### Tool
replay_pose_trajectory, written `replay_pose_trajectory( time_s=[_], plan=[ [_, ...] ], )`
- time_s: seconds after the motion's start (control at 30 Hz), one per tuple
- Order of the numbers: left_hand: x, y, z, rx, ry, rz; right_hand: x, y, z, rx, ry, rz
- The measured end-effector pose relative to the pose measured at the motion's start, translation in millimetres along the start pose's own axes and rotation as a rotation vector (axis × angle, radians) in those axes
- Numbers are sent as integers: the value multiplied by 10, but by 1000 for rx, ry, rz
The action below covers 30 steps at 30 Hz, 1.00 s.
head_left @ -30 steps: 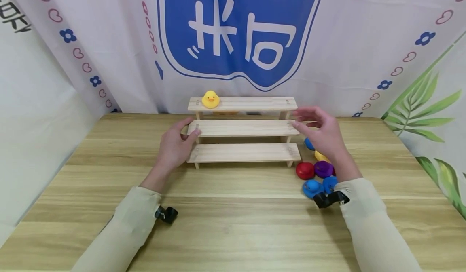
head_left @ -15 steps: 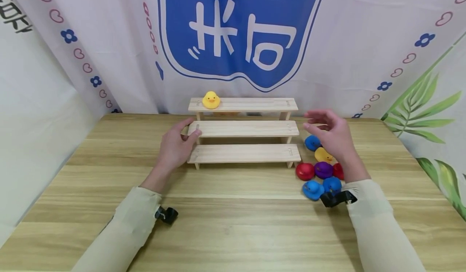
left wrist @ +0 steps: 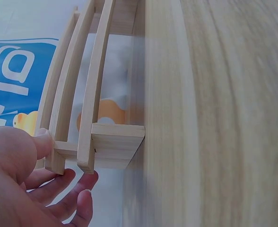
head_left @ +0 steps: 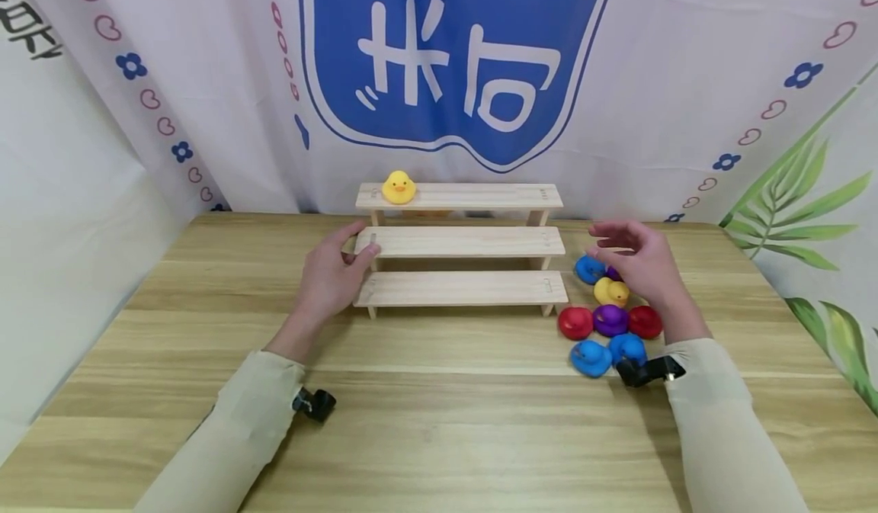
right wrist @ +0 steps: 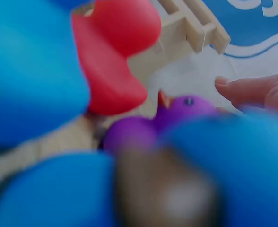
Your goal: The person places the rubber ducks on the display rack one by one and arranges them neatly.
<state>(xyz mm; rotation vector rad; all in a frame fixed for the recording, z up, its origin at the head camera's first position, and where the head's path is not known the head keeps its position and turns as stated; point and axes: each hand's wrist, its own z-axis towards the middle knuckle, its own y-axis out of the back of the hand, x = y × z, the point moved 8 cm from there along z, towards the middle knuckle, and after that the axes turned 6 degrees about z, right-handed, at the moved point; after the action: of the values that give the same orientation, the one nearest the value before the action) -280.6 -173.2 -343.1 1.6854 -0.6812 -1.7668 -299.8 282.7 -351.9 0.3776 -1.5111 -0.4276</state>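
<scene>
A three-step wooden display rack [head_left: 459, 242] stands at the back of the table. A yellow rubber duck [head_left: 399, 187] sits near the left end of its top step. My left hand [head_left: 334, 270] holds the left end of the middle step, the thumb [left wrist: 43, 142] on its face and the fingers around its end. To the right of the rack, my right hand [head_left: 641, 261] hovers with loosely bent fingers and nothing in them. Below it lie a blue duck [head_left: 590, 270], a partly hidden purple duck [head_left: 613, 274] and a yellow duck [head_left: 611, 292].
Nearer the front are a red duck [head_left: 575, 322], a purple duck [head_left: 610, 320], another red duck [head_left: 645, 322] and two blue ducks [head_left: 591, 359]. A printed curtain [head_left: 233, 101] hangs right behind the rack. The wooden table [head_left: 425, 421] extends toward me.
My right hand has left the right end of the rack and moved right, over the ducks, uncovering more of them. The left hand stays on the rack.
</scene>
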Motion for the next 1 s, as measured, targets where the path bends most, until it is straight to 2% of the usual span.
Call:
replay_pose_trajectory(
  time_s=[0.37, 1.0],
  plan=[
    [-3, 4, 0, -4, 7, -1, -141, -10, 21, 113, -34, -51],
    [8, -6, 6, -4, 9, -7, -242, -74, 23, 216, -81, -140]
  ],
)
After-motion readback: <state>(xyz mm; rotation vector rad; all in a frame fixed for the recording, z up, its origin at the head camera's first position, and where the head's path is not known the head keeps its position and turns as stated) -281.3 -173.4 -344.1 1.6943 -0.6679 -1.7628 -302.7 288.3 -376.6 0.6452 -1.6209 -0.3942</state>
